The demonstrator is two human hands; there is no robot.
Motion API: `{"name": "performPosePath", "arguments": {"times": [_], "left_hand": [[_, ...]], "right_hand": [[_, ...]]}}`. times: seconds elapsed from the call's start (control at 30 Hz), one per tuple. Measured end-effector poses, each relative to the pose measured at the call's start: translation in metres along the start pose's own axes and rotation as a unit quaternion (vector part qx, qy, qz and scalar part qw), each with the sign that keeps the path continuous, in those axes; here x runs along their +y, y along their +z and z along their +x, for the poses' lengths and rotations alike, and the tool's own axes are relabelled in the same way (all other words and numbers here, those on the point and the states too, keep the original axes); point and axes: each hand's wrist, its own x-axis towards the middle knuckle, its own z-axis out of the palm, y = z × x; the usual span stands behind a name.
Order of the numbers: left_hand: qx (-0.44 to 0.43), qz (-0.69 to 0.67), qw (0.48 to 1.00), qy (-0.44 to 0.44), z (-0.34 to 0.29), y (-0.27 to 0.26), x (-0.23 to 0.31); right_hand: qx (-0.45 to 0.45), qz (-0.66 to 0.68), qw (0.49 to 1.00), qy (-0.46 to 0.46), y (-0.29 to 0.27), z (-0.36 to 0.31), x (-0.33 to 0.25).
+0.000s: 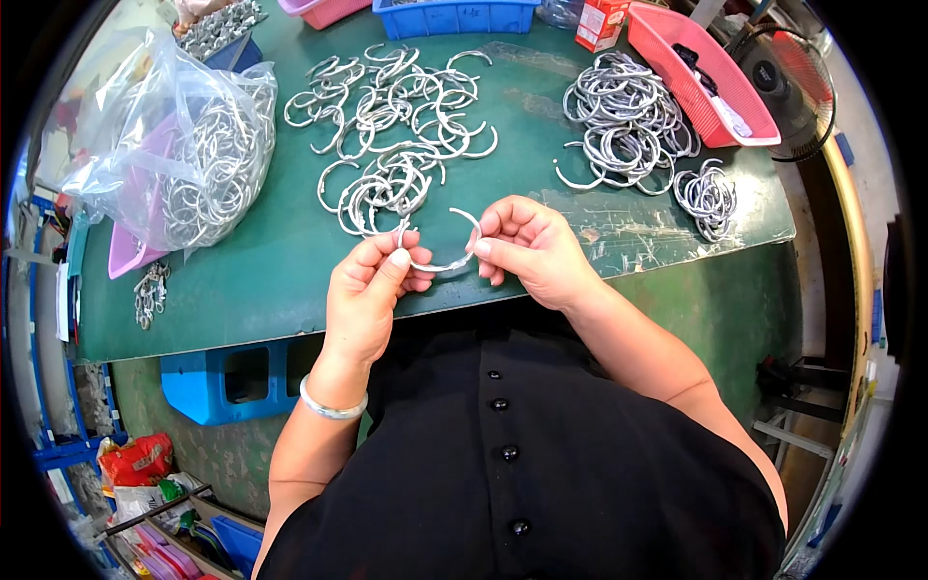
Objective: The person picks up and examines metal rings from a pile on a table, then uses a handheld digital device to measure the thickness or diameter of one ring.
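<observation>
Between my two hands, near the table's front edge, is a silvery open metal ring [440,268] shaped like a C, its gap facing up and away from me. My left hand [372,275] pinches its left end between thumb and fingers. On the ring's right side, my right hand [527,246] grips it with thumb and fingertips. Just beyond my hands lies a loose heap of similar open rings [391,188], with more rings [387,101] spread behind it. To the right is a denser pile of greyer rings [623,116].
A clear plastic bag of rings [217,164] rests in a pink basket [129,253] at left, near small metal pieces [152,293]. Small rings [708,201] lie at right. A pink basket [710,92], blue crate [454,16] and fan [788,87] stand farther back. A blue stool [198,391] is below.
</observation>
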Motion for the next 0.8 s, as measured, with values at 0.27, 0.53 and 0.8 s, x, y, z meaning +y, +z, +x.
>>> {"name": "performPosePath", "arguments": {"times": [0.27, 0.53, 0.8], "left_hand": [[-0.004, 0.013, 0.998, 0.059, 0.003, -0.005, -0.008], [-0.020, -0.063, 0.998, 0.020, 0.005, -0.005, -0.005], [-0.029, -0.092, 0.995, 0.003, 0.004, -0.006, -0.005]], "right_hand": [[-0.024, -0.136, 0.974, -0.179, 0.000, -0.005, 0.011], [-0.045, -0.293, 0.901, -0.316, 0.018, -0.007, -0.008], [-0.051, -0.354, 0.863, -0.357, 0.028, -0.012, -0.012]]}}
